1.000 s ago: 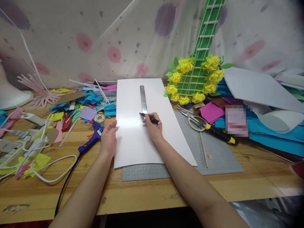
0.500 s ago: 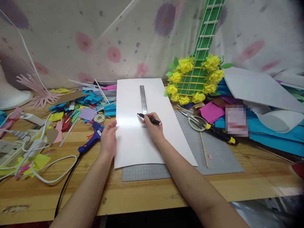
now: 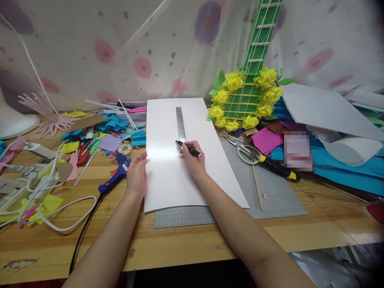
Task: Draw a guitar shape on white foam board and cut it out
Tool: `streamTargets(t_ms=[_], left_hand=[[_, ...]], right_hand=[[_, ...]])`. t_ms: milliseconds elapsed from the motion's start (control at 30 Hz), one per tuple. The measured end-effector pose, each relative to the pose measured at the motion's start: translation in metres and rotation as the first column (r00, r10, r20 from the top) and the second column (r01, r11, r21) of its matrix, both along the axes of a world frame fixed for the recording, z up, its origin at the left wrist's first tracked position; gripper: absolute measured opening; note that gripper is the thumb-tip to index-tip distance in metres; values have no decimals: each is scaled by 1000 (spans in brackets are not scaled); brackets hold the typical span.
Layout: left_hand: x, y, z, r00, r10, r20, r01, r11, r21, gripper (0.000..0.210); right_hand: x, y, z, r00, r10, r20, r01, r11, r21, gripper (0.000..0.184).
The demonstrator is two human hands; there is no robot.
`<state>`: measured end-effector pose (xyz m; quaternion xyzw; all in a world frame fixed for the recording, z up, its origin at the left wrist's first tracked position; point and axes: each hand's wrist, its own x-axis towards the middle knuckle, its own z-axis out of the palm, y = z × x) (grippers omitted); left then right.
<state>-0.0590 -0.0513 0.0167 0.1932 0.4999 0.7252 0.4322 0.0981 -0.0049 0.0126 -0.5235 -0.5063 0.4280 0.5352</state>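
**Pen swings back toward the ruler**

And the tip comes back! Half a second ago the pen (image 3: 195, 152) reached further left; now its nose has returned rightward, just below the ruler (image 3: 180, 123). The right hand (image 3: 195, 163) pinches the barrel between thumb and fingers. Fine strokes (image 3: 173, 143) show faintly by the tip, so drawing looks under way, and early, with most of the sheet (image 3: 174, 186) bare.

No change on the other side: the left hand (image 3: 137, 174), loosely curled, stays at the sheet's left edge; whether it grips that edge, I can't tell.

Now the surfaces: the sheet is white, smooth and stiff-looking, catching a bright glare, its near edge gently bowed. It lies partly over a grey gridded mat (image 3: 183, 219). The ruler is a slim, rounded-end metal strip, flat on the sheet; the pen is dark and slender with a pink end. Beyond, crinkled yellow flowers (image 3: 268, 77) ruffle against green.
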Motion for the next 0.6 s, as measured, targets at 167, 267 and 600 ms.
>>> streamTargets(t_ms=[167, 267, 600], left_hand=[[0, 0, -1, 1000, -11, -24, 11, 1000, -3, 13], [-1, 0, -1, 1000, -11, -24, 11, 1000, -9, 14], [0, 0, 1, 1000, 1, 4, -1, 1000, -24, 13]], right_hand=[[0, 3, 2, 1000, 25, 16, -25, 1000, -4, 30], [0, 5, 3, 999, 31, 16, -31, 999, -9, 31], [2, 4, 3, 1000, 7, 7, -6, 999, -35, 19]])
